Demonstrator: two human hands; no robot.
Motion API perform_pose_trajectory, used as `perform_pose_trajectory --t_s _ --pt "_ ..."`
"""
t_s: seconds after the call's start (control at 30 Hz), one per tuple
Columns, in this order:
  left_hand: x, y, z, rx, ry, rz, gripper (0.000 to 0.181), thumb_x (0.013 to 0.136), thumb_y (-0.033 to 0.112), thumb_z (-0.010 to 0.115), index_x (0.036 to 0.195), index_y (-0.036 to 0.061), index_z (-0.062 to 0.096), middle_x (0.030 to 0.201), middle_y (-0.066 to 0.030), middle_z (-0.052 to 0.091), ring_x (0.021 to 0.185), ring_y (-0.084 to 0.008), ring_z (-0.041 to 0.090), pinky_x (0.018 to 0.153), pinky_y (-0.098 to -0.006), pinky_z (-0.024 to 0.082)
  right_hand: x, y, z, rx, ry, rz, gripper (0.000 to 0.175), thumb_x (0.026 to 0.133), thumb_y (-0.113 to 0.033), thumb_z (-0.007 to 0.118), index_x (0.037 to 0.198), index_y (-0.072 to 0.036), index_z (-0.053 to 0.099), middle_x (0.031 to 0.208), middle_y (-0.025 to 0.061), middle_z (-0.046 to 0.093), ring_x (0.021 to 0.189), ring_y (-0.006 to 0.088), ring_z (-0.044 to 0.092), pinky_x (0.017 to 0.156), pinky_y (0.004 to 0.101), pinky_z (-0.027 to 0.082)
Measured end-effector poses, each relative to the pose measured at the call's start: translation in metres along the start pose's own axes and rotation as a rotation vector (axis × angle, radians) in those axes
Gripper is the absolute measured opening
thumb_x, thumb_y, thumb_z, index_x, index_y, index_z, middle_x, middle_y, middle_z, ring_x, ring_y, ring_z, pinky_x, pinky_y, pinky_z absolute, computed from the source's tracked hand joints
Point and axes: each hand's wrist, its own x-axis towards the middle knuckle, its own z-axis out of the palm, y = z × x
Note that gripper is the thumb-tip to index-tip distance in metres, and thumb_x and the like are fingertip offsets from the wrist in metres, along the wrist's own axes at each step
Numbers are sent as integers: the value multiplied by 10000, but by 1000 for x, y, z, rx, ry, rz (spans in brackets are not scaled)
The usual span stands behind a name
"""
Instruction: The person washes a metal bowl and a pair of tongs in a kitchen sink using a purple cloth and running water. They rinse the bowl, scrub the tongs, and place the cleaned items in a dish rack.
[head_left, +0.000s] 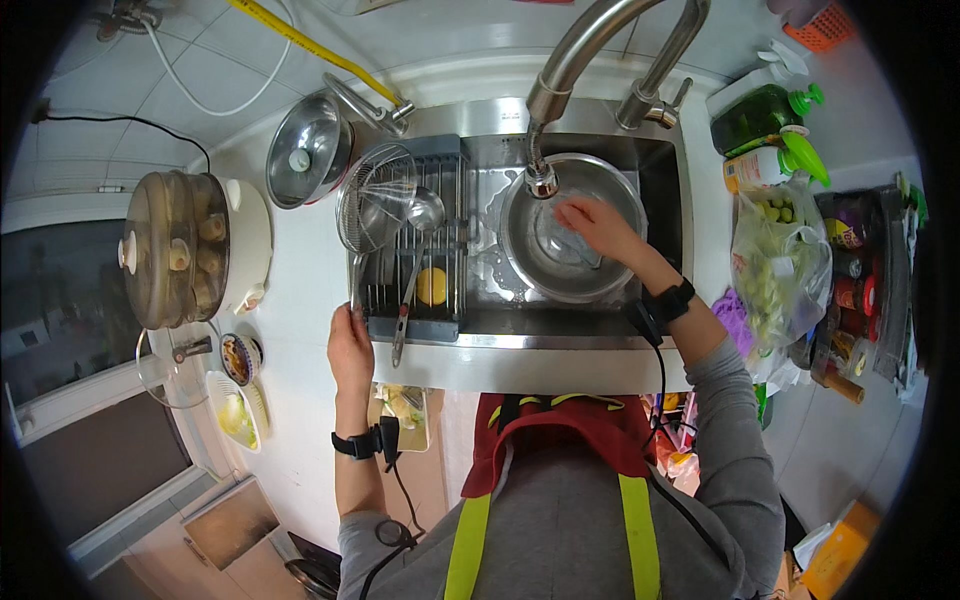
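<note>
My left hand (350, 346) grips the handle of a wire skimmer (377, 199), whose mesh bowl lies over the dish rack (460, 247) at the left of the sink. A metal ladle (426, 210) rests on the rack beside it, and a round yellow thing (431, 286) sits between the bars. Over a steel basin (517, 262) in the sink (484, 300), my right hand (592, 225) hangs with its fingers bent, below the faucet (541, 180). Whether it holds anything cannot be told. Something clear, perhaps water, shows inside the basin.
Left of the rack stand a metal bowl (300, 150) and an electric steamer (176, 251) with food inside. A small patterned bowl (241, 358) and a white basket (236, 411) are nearer. Bottles (757, 120) and a bag of grapes (780, 262) line the right side.
</note>
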Motion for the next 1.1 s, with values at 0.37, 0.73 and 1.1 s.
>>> perform_pose_trajectory --t_s 0.37,0.73,1.1 --pt "6 67 87 -378 -591 142 280 958 257 490 918 15 625 666 -102 571 585 -191 533 583 -306 429 35 -5 29 462 -143 184 234 955 -159 444 961 32 579 886 87 624 806 122 613 732 260 509" --pt "19 92 134 -354 -657 206 285 943 245 503 878 0 632 626 -121 556 566 -218 518 566 -336 419 25 66 29 -551 -222 35 180 845 -144 523 865 12 610 869 207 629 809 385 609 703 442 473" --pt "25 81 169 -229 -693 225 280 931 258 511 907 13 645 759 -197 637 753 -370 622 659 -394 473 -3 50 11 -535 78 -54 155 849 -163 533 934 -41 576 929 159 584 856 355 585 727 442 478"
